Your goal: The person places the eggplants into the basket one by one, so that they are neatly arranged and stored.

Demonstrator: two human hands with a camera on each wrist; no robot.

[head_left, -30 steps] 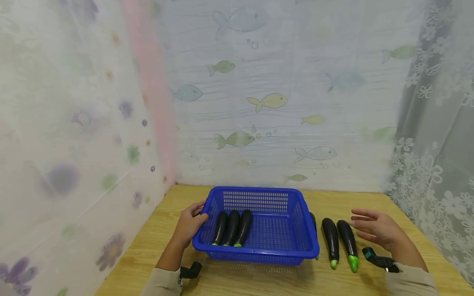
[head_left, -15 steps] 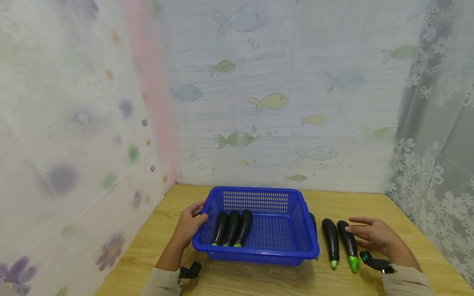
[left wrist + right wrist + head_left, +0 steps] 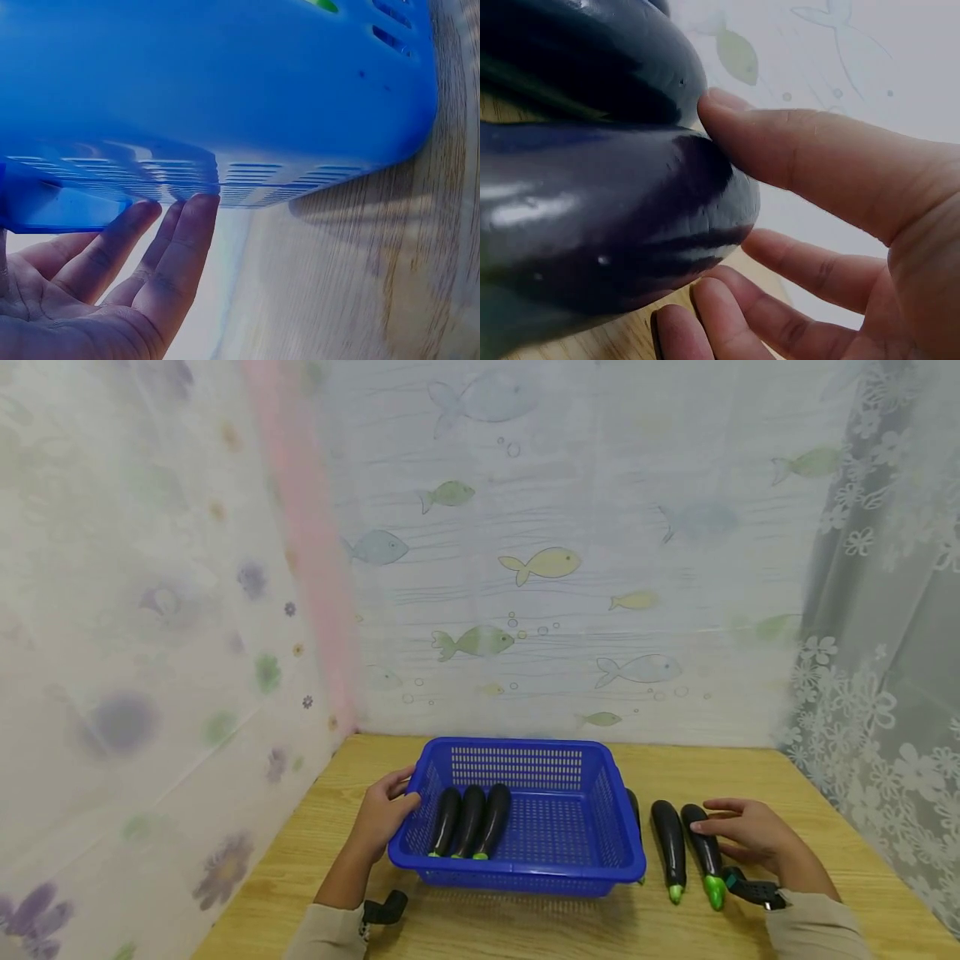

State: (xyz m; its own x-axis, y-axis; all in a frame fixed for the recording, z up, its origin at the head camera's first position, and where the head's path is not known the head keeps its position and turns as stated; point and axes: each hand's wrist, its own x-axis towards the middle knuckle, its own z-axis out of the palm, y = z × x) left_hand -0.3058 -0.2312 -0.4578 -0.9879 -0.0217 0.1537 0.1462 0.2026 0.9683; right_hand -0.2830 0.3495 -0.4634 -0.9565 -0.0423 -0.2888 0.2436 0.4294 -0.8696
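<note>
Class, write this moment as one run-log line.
left hand: holds blue basket; right hand: at rightmost eggplant; basket: three eggplants; table: three others, one partly hidden

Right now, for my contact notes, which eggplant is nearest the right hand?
The rightmost eggplant; the right hand is at its rounded end. The others lie farther left.
</note>
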